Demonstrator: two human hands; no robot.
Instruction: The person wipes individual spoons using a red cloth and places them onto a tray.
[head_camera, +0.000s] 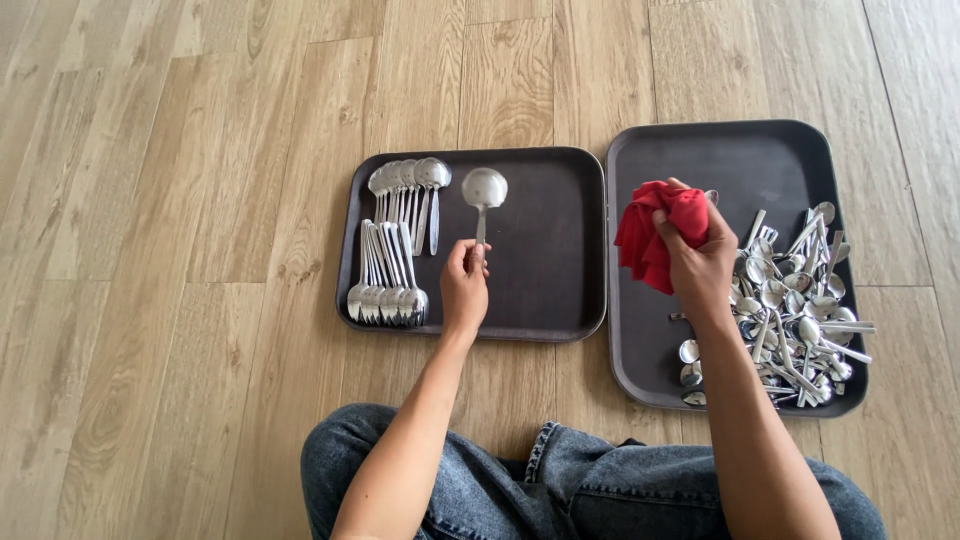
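Note:
My left hand (465, 285) pinches the handle of a shiny metal spoon (484, 190), its bowl pointing away over the left dark tray (560, 250). My right hand (700, 260) is closed around a crumpled red cloth (650, 235) above the right dark tray (700, 150). Two neat rows of spoons (395, 235) lie at the left end of the left tray. A loose heap of spoons (795, 305) fills the right side of the right tray, just right of my right hand.
Both trays rest side by side on a light wooden plank floor (180, 250). My knees in blue jeans (560, 490) are at the bottom edge, close to the trays' near rims.

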